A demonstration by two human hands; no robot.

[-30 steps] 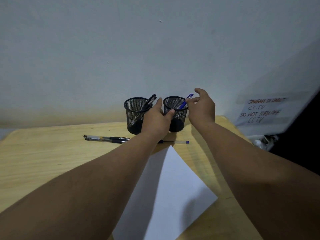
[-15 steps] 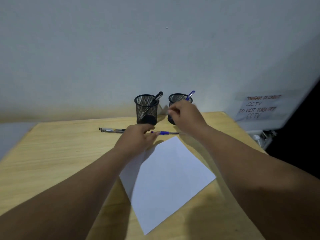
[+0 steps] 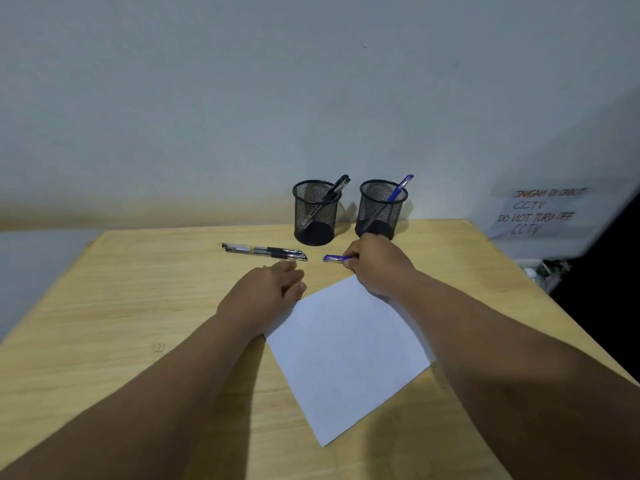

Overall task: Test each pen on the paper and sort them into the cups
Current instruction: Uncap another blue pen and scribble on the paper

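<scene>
Two black mesh cups stand by the wall: the left cup (image 3: 316, 213) holds black pens, the right cup (image 3: 381, 209) holds a blue pen (image 3: 398, 190). Two black pens (image 3: 265, 252) lie side by side on the table in front of the left cup. My right hand (image 3: 375, 263) is shut on a blue-capped pen (image 3: 333, 259) whose cap end sticks out to the left, just above the table. My left hand (image 3: 266, 291) rests flat with fingers apart on the left corner of the white paper (image 3: 346, 355).
The wooden table (image 3: 138, 323) ends at the wall behind the cups and drops off on the right. A taped paper sign (image 3: 540, 213) with handwriting hangs at the right. Dark clutter sits beyond the table's right edge.
Both hands drew back from the cups toward me. My right hand came down and closed on the blue-capped pen lying in front of the right cup; my left hand settled on the paper's corner.
</scene>
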